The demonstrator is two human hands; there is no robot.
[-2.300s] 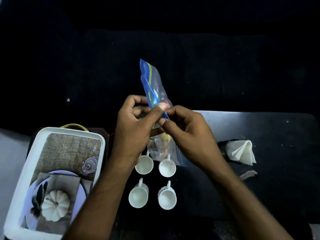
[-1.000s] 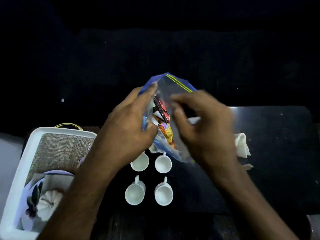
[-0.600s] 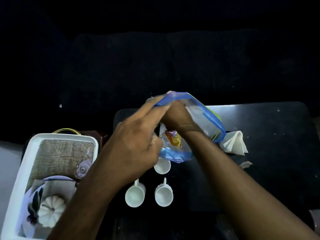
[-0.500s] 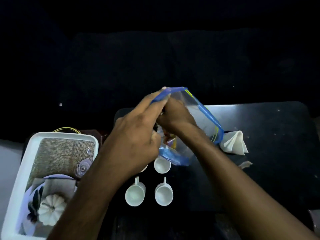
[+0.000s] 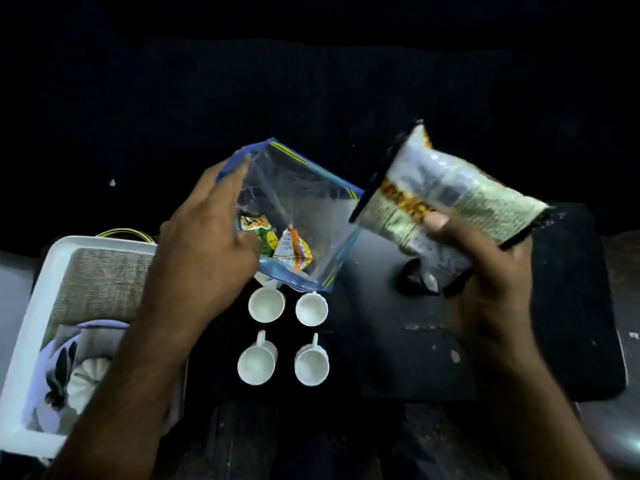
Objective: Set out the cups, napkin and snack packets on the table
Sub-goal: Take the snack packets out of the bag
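1. Left hand (image 5: 204, 244) grips the near side of a clear zip bag (image 5: 304, 216) with a blue rim, fingers curled round its edge, holding it up over the table (image 5: 398, 358) with the mouth gaping open.
2. Inside that bag, down at the bottom, small snack packets (image 5: 287, 247) are bunched together, yellow, green and orange print showing through the plastic.
3. Right hand (image 5: 485, 268) is closed on a big snack packet (image 5: 446, 202), thumb pressed on its face, lifted clear of the table and just to the right of the bag's open mouth. The packet is tilted, black sealed edge toward the bag; it is a bit blurred.
4. Below the bag, four white cups (image 5: 282, 341) stand in a tidy two-by-two block on the dark table, all mouth up, handles pointing away from the person. The far pair sits right under the bag's lower corner.
5. Under the right hand's packet there is a dark bundle (image 5: 415, 282) on the table, mostly hidden; I cannot tell what it is.
6. Off to the left, a white tray (image 5: 38, 306) sits beside the table, carrying a woven mat (image 5: 100, 282), a pale plate (image 5: 52, 420) and a small white pumpkin (image 5: 86, 375).
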